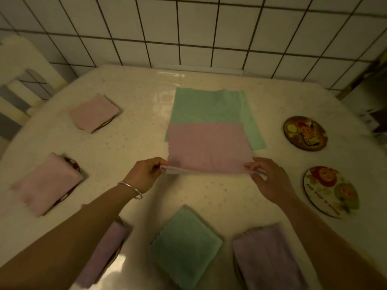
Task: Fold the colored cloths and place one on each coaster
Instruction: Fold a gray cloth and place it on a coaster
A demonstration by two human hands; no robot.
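Both hands, left (146,174) and right (270,178), are pinching the pink cloth's (207,147) near corners, grip closed, readying another fold.

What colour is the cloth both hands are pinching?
Pink cloth, lying over a green cloth; head view.

Looks like somebody's home dining corner, probably right off the kitchen. The table (125,143) has a glossy dotted plastic cover and sits pushed up against a white tiled wall (188,34). A cream plastic chair (23,65) stands at its far-left corner, and cartoon coasters (305,133) lie along its right side.
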